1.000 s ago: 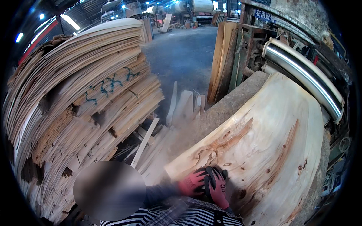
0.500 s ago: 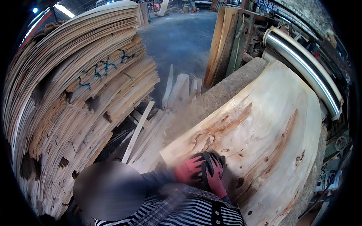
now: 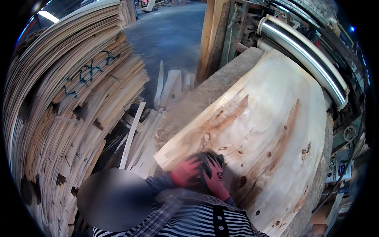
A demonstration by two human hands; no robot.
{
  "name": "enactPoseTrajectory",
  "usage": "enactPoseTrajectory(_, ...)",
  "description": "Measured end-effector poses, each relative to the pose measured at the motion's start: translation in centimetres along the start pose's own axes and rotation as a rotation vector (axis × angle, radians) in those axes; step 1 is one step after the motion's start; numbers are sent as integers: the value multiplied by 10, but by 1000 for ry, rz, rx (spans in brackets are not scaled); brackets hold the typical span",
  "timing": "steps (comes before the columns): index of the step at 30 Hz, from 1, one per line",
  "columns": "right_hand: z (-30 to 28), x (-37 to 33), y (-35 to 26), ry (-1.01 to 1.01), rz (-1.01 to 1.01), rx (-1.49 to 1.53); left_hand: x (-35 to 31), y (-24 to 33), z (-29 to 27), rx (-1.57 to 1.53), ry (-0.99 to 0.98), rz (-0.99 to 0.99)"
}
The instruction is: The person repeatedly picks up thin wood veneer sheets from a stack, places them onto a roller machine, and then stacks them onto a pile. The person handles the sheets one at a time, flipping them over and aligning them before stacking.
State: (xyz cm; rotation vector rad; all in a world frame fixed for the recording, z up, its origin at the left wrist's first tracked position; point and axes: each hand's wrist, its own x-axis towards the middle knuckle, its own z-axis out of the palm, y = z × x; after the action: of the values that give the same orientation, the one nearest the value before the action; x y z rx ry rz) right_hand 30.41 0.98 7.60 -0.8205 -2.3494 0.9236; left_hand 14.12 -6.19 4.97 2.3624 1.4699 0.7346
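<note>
Both my hands, in red gloves with black fingers, are close together over the near left edge of a wide, pale wood veneer sheet (image 3: pixel 272 130). The sheet has brown streaks and knots. My left hand (image 3: pixel 185 172) has its fingers spread toward the right hand, their tips blurred. My right hand (image 3: pixel 214 175) points away from me, fingers stretched out and slightly apart. Between and behind the fingers shows a dark patch; whether it is glove palm or a separate thing, I cannot tell. Neither hand visibly grips the sheet.
A tall, bowed stack of veneer sheets (image 3: pixel 79 102) fills the left. Narrow wood offcuts (image 3: pixel 134 134) lie between it and the rough worktable edge (image 3: pixel 197 102). Beyond the sheet's far end runs a shiny metal roller (image 3: pixel 306 59). Upright boards (image 3: pixel 211 39) stand behind the table.
My hands have drawn slightly apart, the left moving off the right hand's fingers. The whole view has shifted, so the sheet, stack and roller appear further left and higher.
</note>
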Motion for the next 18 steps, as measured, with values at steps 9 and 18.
enactPoseTrajectory(9,-37,8,-29,-40,-4,-153,4,2,-2,-1,-6,7)
enactPoseTrajectory(18,6,1,4,82,-43,-20,6,-7,6,20,-72,-19)
